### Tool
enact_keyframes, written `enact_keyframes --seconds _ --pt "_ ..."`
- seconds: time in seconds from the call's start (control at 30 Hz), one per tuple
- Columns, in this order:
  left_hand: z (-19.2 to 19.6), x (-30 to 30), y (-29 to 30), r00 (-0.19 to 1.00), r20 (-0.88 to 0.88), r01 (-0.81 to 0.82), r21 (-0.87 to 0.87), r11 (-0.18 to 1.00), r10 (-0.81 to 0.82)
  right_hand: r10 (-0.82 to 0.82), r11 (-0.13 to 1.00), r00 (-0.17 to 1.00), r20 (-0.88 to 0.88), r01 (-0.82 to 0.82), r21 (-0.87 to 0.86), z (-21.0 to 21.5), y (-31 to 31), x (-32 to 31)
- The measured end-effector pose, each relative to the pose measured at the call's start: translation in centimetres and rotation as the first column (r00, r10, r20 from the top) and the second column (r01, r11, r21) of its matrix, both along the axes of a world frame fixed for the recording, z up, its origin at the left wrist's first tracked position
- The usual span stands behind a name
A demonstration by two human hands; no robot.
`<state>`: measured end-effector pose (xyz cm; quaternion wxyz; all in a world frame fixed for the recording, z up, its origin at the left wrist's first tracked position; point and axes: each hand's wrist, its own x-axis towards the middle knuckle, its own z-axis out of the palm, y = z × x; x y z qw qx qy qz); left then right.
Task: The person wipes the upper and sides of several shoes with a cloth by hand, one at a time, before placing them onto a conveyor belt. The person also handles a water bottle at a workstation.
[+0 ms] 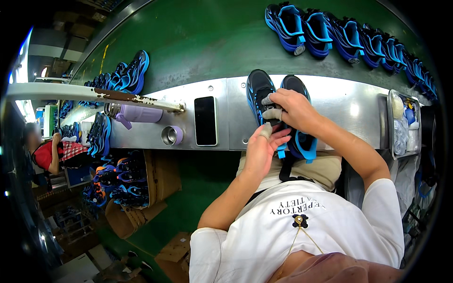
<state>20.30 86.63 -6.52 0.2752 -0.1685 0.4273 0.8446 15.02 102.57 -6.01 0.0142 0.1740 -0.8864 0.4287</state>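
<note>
Two black-and-blue sneakers stand side by side at the near edge of the metal strip, toes away from me. My right hand (296, 109) reaches across the right sneaker (293, 84) to the lacing area of the left sneaker (258, 86). Its fingertips, in pale finger covers, are bent together there; whatever they pinch is too small to tell. Close by, at the left sneaker's collar, is my left hand (265, 147). One covered fingertip points at the shoe, while its other fingers are stretched apart. Both hands partly hide the left sneaker's tongue and opening.
Left of the sneakers lie a black-screened phone (205, 121), a purple cup (172, 135) and a purple bottle (141, 114) beneath a chipped white bar (113, 95). A tray of small items (405, 123) sits right. More sneakers (285, 28) line the green surface; a person (47, 153) works far left.
</note>
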Motion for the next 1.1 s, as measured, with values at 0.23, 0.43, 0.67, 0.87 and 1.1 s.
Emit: enact_keyframes --seconds 0.23,0.43,0.67,0.87,1.1 --pt "-1.0 3.4 2.3 0.123 -0.163 -0.404 -0.909 0.101 -0.979 -0.149 0.912 0.946 0.289 0.245 -0.329 2.7 5.9 -1.3" --pt "0.8 -7.1 1.6 -0.092 -0.389 -0.413 -0.823 0.391 -0.917 -0.219 0.908 0.956 0.193 0.273 -0.318 0.4 10.8 -2.0" --pt "3.5 -19.2 0.7 0.128 -0.529 -0.899 -0.418 0.127 -0.839 -0.449 0.86 0.892 0.05 0.416 0.295 2.0 13.1 -7.4" --pt "-2.6 -10.2 3.1 0.205 -0.45 -0.072 -0.893 0.445 -0.869 -0.472 0.639 0.872 -0.131 0.441 0.63 -3.8 13.4 -14.5" --pt "-3.8 -5.8 0.6 0.635 -0.437 0.06 -0.795 0.604 -0.638 -0.226 0.908 0.968 0.11 0.168 0.384 1.0 9.8 -8.9"
